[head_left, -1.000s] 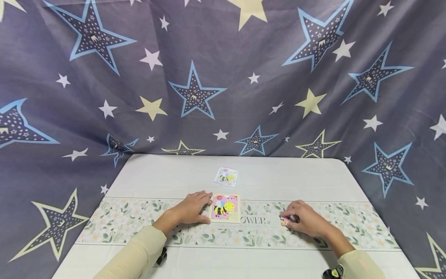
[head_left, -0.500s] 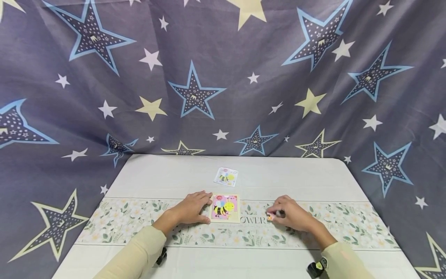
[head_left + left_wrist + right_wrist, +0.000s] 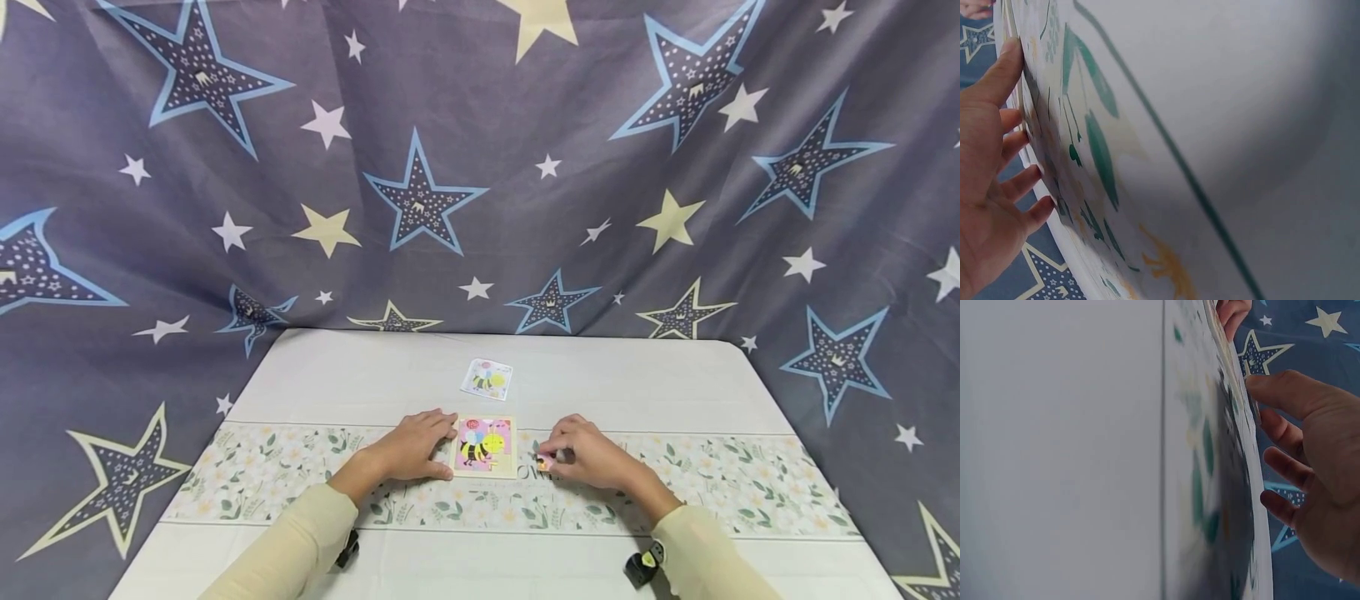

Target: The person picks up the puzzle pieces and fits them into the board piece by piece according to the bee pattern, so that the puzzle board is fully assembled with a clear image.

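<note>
A square wooden jigsaw puzzle board (image 3: 483,476) with a bee picture lies on the table; a pale patch shows at its lower right. Along the board's left edge rests my left hand (image 3: 414,447), thumb and forefinger spread against the rim. In the left wrist view the left hand's thumb (image 3: 1010,62) touches the board's edge and the other fingers are relaxed. Just right of the board, my right hand (image 3: 588,450) pinches a small pink puzzle piece (image 3: 546,461) between thumb and fingertips. The right wrist view shows the piece only edge-on, mostly hidden by the thumb (image 3: 1266,387).
Behind the board lies a small card (image 3: 487,380) with the same bee picture. A white tablecloth (image 3: 375,567) with a floral band (image 3: 285,467) covers the table. A dark star-patterned curtain (image 3: 480,167) hangs behind it.
My right hand has moved left across the floral band with the puzzle piece, from well right of the board to close beside it. The left hand and the board have stayed put.
</note>
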Demonstrator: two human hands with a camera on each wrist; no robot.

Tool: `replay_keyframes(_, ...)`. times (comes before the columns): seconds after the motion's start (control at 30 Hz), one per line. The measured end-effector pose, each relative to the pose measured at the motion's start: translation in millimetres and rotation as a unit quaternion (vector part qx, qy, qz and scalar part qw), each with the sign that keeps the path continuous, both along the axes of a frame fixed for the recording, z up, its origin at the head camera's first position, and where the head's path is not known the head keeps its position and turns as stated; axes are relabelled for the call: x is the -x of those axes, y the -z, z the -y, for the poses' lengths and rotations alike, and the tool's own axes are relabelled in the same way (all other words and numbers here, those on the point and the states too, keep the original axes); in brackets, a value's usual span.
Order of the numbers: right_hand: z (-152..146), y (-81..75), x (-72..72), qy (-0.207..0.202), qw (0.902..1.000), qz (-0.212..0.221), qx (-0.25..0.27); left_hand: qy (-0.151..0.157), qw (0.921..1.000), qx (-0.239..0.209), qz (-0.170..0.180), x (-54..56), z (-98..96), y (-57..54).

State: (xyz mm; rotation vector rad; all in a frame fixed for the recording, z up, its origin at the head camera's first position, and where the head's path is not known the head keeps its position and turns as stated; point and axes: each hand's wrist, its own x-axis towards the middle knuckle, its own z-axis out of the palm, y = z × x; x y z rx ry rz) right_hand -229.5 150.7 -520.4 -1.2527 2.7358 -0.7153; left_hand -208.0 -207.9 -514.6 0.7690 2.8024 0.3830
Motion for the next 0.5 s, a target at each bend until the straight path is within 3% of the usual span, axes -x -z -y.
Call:
replay_keyframes(0.23,26,-1.7,0.1,-0.019,0.9998,-0.005,0.002,0.0,1.0,0.001,0.0,-0.2,0.7,0.3)
replay_keyframes(0.5,51,-0.2,-0.8,-0.013,0.9997,0.011,-0.018,0.005,1.0,0.0,-0.003,0.4,1.5,2.1)
